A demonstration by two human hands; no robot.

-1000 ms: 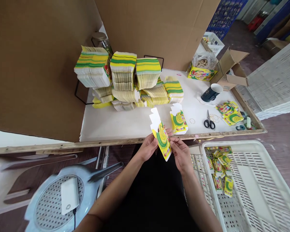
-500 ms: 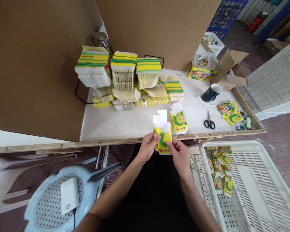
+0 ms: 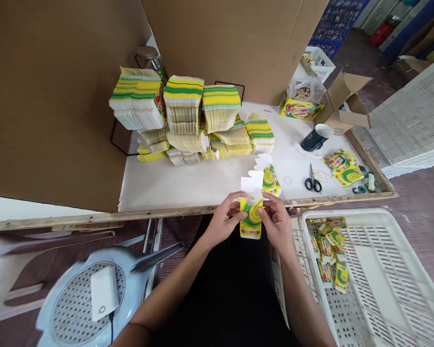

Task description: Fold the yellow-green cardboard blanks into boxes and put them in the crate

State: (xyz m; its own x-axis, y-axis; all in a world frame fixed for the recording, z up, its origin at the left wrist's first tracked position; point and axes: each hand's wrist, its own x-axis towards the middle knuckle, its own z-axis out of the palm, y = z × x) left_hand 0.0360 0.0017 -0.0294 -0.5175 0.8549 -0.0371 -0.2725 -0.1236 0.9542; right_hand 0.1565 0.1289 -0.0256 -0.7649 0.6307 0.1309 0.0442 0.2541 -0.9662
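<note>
A small yellow and green printed carton [image 3: 251, 217] is held upright between my two hands at the table's front edge, its white top flaps standing open. My left hand [image 3: 224, 219] grips its left side, thumb on the front panel. On the opposite side my right hand [image 3: 278, 221] pinches the carton, also with the thumb in front. Just behind, a flat unfolded carton blank [image 3: 271, 178] lies on the table, partly hidden by the held carton and my right fingers.
Stacks of carton blanks [image 3: 184, 106] stand at the back. Right of my hands lie scissors [image 3: 313, 180], a dark mug [image 3: 315, 138] and loose packs [image 3: 343, 167]. A white plastic crate [image 3: 394, 250] with several finished cartons [image 3: 329, 246] sits below right. A stool [image 3: 87, 294] holds a power bank [image 3: 104, 291].
The carton has moved slightly right and turned to face me squarely, looking narrower. My right hand has shifted up along its side, and both thumbs now press its front.
</note>
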